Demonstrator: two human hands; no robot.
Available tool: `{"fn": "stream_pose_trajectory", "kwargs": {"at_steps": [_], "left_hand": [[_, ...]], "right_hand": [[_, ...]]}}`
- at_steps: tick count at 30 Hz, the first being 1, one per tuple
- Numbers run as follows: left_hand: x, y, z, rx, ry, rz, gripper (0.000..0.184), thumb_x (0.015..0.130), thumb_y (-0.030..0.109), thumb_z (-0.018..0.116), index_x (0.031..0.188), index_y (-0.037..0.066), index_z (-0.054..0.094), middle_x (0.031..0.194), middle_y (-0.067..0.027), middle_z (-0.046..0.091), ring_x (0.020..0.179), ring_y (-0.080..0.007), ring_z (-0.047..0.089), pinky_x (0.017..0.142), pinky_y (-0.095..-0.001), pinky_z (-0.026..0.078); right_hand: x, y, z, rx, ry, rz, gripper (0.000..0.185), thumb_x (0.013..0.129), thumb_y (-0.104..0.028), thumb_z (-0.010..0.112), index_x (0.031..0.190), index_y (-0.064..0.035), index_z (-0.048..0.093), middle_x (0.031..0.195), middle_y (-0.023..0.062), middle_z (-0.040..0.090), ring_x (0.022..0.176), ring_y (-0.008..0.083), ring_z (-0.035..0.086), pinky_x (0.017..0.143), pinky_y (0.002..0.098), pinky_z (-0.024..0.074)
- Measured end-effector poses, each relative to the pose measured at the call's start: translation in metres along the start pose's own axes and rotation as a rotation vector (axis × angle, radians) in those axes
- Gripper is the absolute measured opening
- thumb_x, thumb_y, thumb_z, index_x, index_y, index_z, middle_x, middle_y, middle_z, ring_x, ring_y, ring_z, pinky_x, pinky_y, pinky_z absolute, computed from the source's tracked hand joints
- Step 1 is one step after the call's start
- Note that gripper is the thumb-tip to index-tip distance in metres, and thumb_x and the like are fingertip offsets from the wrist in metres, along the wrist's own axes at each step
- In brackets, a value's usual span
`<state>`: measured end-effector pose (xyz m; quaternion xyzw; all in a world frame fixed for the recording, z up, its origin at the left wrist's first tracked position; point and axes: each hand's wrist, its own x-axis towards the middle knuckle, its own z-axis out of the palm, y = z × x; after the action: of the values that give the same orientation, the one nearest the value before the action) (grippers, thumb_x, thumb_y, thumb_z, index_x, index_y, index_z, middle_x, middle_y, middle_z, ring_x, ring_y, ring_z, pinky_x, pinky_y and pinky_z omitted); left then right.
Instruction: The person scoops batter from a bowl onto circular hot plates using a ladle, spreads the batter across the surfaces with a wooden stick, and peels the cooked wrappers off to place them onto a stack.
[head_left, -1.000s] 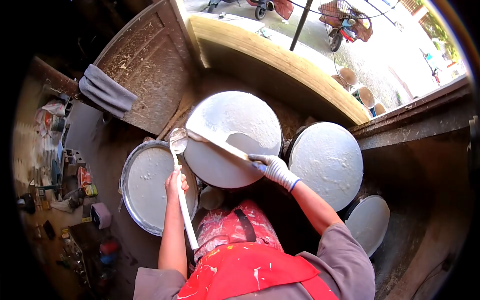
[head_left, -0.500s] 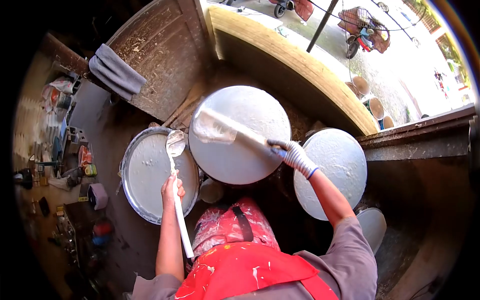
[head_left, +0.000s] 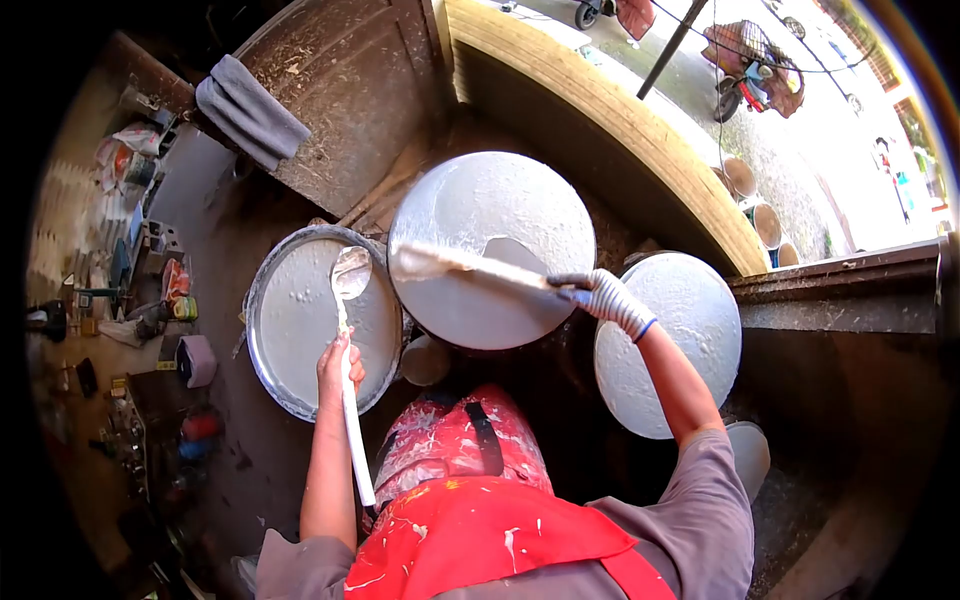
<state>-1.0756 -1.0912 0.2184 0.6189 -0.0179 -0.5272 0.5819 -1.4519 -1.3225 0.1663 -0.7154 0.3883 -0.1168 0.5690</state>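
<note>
My left hand (head_left: 341, 371) is bare and wrapped round the white handle of a ladle (head_left: 351, 272), its bowl smeared with white. The ladle's bowl is above a round, rimmed tub (head_left: 290, 372) of thick white liquid. My right hand (head_left: 606, 300), in a striped, dark-tipped glove, grips a long wooden-handled paddle-like tool (head_left: 500, 270), its end coated white. That end lies over a large round surface (head_left: 490, 190) spread with white, which has a smoother, greyer patch. Whether it touches the surface, I cannot tell. Right of it stands another round white-coated surface (head_left: 668, 345).
Behind the round surfaces runs a curved wooden wall (head_left: 610, 110). A grey towel (head_left: 252, 112) hangs at upper left near a wooden panel. A small round container (head_left: 425, 360) sits between the tub and my red apron (head_left: 490, 530). Clutter lines the far left.
The paddle-like tool has swung to a flatter angle over the middle surface and appears narrower, turned edge-on. A greyer patch shows on the coating. My left hand keeps the ladle over the tub.
</note>
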Motion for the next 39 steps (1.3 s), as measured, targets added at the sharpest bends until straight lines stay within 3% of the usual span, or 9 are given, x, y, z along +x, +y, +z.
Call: {"fn": "stream_pose_trajectory", "kwargs": {"at_steps": [3, 7, 12, 15, 21, 25, 29, 32, 39], "left_hand": [[-0.005, -0.003, -0.006, 0.024, 0.032, -0.012, 0.031, 0.086, 0.026, 0.052, 0.109, 0.005, 0.049, 0.059, -0.0002, 0.041, 0.036, -0.0068, 0.032, 0.035, -0.0211, 0.026], [-0.001, -0.002, -0.003, 0.043, 0.021, 0.009, 0.03, 0.086, 0.025, 0.051, 0.109, 0.004, 0.05, 0.059, -0.0002, 0.041, 0.036, -0.007, 0.033, 0.035, -0.0214, 0.027], [0.008, 0.0, -0.001, 0.138, -0.019, 0.039, 0.029, 0.086, 0.024, 0.053, 0.107, 0.005, 0.052, 0.058, -0.0003, 0.041, 0.036, -0.0074, 0.033, 0.034, -0.0214, 0.027], [0.007, -0.005, -0.003, 0.209, -0.069, 0.035, 0.027, 0.084, 0.022, 0.055, 0.105, 0.005, 0.053, 0.057, -0.0003, 0.042, 0.036, -0.0075, 0.034, 0.034, -0.0211, 0.027], [-0.01, -0.001, -0.026, 0.45, -0.298, 0.028, 0.026, 0.082, 0.018, 0.057, 0.102, 0.002, 0.053, 0.057, -0.0006, 0.044, 0.036, -0.0076, 0.037, 0.032, -0.02, 0.029], [-0.021, 0.004, -0.032, 0.497, -0.408, 0.007, 0.028, 0.081, 0.017, 0.057, 0.104, 0.0, 0.053, 0.057, -0.0006, 0.045, 0.037, -0.0065, 0.038, 0.032, -0.0191, 0.031], [-0.01, 0.01, -0.025, 0.5, -0.565, -0.013, 0.033, 0.081, 0.015, 0.058, 0.108, -0.001, 0.052, 0.058, 0.0, 0.046, 0.038, -0.0043, 0.038, 0.034, -0.017, 0.033], [-0.007, 0.016, -0.017, 0.352, -0.717, -0.021, 0.033, 0.082, 0.015, 0.057, 0.11, -0.001, 0.05, 0.059, 0.0, 0.045, 0.039, -0.0042, 0.038, 0.034, -0.0164, 0.033], [-0.013, 0.064, -0.02, 0.018, -0.814, 0.104, 0.034, 0.084, 0.018, 0.053, 0.114, 0.001, 0.048, 0.059, -0.0003, 0.041, 0.037, -0.0049, 0.034, 0.032, -0.0171, 0.029]], "right_hand": [[0.048, -0.003, -0.016, -0.053, 0.21, 0.007, 0.026, 0.081, -0.014, 0.06, 0.107, -0.0071, 0.061, 0.088, 0.0033, 0.065, 0.078, 0.0083, 0.056, 0.073, 0.0229, 0.0446], [0.066, -0.002, 0.016, -0.142, -0.103, -0.008, 0.029, 0.082, -0.007, 0.056, 0.111, -0.0083, 0.059, 0.086, 0.0013, 0.064, 0.074, 0.0074, 0.052, 0.068, 0.0217, 0.0441], [-0.017, -0.019, 0.002, -0.07, -0.236, -0.003, 0.028, 0.08, -0.013, 0.061, 0.107, -0.0053, 0.06, 0.097, 0.0059, 0.065, 0.087, 0.0112, 0.056, 0.082, 0.0258, 0.0433], [-0.038, -0.001, 0.006, 0.113, 0.161, 0.1, 0.03, 0.081, -0.015, 0.06, 0.109, -0.0043, 0.059, 0.097, 0.0042, 0.064, 0.087, 0.0089, 0.055, 0.08, 0.0241, 0.0436], [-0.097, -0.02, 0.06, 0.026, 0.044, 0.196, 0.03, 0.08, -0.013, 0.059, 0.11, -0.0079, 0.059, 0.092, 0.0023, 0.065, 0.083, 0.0081, 0.055, 0.077, 0.0237, 0.0434], [-0.128, 0.013, 0.098, 0.448, 0.682, 0.232, 0.029, 0.082, -0.006, 0.058, 0.11, 0.0001, 0.057, 0.099, 0.0051, 0.062, 0.087, 0.0088, 0.054, 0.079, 0.0223, 0.0425], [-0.133, -0.025, 0.198, 0.219, 0.554, 0.241, 0.031, 0.079, -0.008, 0.062, 0.11, -0.0062, 0.059, 0.097, 0.002, 0.063, 0.085, 0.0068, 0.054, 0.079, 0.0209, 0.0428], [-0.146, -0.051, 0.249, 0.222, 0.767, 0.235, 0.032, 0.078, -0.008, 0.064, 0.109, -0.0062, 0.06, 0.097, 0.0031, 0.064, 0.087, 0.0074, 0.055, 0.079, 0.0199, 0.0422], [-0.025, -0.13, 0.353, 0.897, 0.986, 0.121, 0.048, 0.084, -0.009, 0.056, 0.129, -0.0094, 0.039, 0.074, 0.0035, 0.058, 0.049, 0.0083, 0.048, 0.045, 0.0208, 0.0431]]}}
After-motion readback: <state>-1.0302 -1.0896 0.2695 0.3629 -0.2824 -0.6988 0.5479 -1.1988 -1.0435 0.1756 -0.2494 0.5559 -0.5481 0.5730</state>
